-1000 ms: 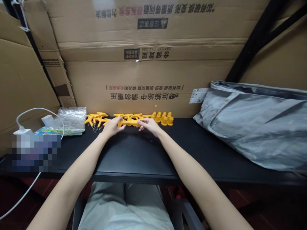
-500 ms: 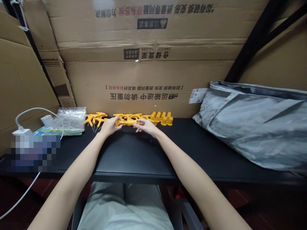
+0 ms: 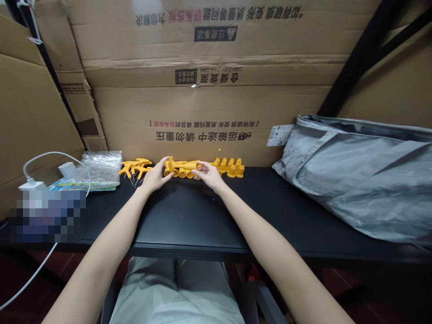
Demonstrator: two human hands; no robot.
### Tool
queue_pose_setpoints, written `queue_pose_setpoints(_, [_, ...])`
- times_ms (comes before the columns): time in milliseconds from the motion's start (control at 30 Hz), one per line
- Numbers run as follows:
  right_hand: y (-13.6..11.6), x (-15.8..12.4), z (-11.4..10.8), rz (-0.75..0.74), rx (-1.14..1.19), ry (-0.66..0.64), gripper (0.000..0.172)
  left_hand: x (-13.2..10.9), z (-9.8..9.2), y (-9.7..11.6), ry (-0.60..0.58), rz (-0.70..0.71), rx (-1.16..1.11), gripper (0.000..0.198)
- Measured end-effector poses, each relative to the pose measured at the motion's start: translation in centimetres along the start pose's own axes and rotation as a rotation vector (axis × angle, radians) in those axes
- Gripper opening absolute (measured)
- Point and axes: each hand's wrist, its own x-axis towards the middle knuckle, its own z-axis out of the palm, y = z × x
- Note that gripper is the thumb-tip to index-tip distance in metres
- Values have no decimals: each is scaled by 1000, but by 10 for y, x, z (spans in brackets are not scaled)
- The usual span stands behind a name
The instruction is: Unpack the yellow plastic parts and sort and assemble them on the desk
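Observation:
A yellow plastic corkscrew lies level between my hands, its handle end to the left and its wider, cup-like base end to the right. My left hand has thumb and fingers around the handle. My right hand pinches the base end; its fingertips partly hide that end. Just below and behind it, several yellow cup-shaped pieces lie in a row with their round openings facing me. Left of my left hand is a pile of yellow T-shaped handles with metal spirals.
Several yellow cups stand right of my right hand on the black table. A grey fabric bag fills the right side. At left are bubble wrap, a white charger and its cable. Cardboard walls the back.
The corkscrew between my hands has risen slightly and turned, so its handle now stands upright in my left fingers. My right fingers have opened a little wider around its base end.

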Motion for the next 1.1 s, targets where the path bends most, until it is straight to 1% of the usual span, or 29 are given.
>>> queue_pose_setpoints(67, [0,2,-5,-103,-83,104,46,1,1,-3,32,-18,15,58])
queue_pose_setpoints(133, [-1,4,-10,-176,-197,203,46,2,2,-7,59,-46,85,49])
queue_pose_setpoints(167, [-1,4,-12,-199,-262,235,45,2,2,-9,67,-73,134,44])
queue_pose_setpoints(233, [-3,4,-11,-238,-423,250,43,2,4,-13,69,-150,232,38])
queue_pose_setpoints(300, [-4,5,-6,-293,-654,195,40,2,5,-18,53,-223,299,37])
queue_pose_setpoints(367, [-6,6,2,-348,-923,100,38,1,8,-25,30,-269,331,36])
queue_pose_setpoints(433, [-7,9,11,-370,-1150,20,39,0,11,-32,5,-303,348,36])
queue_pose_setpoints(533, [-8,13,24,-337,-1328,-19,41,-2,13,-41,-50,-364,358,32])
queue_pose_setpoints(667, [-8,15,35,-275,-1404,-12,42,-3,10,-44,-147,-403,389,31])
queue_pose_setpoints(800, [-10,12,35,-223,-1439,-36,44,-2,6,-39,-208,-439,447,35])
queue_pose_setpoints(900, [-8,10,28,-197,-1380,-49,42,-3,6,-38,-190,-439,467,35])
queue_pose_setpoints(1000, [-3,9,17,-219,-1272,-58,41,-3,7,-39,-141,-447,464,35])
queue_pose_setpoints(1100, [6,8,10,-226,-1195,-41,45,-3,8,-41,-85,-469,446,35])
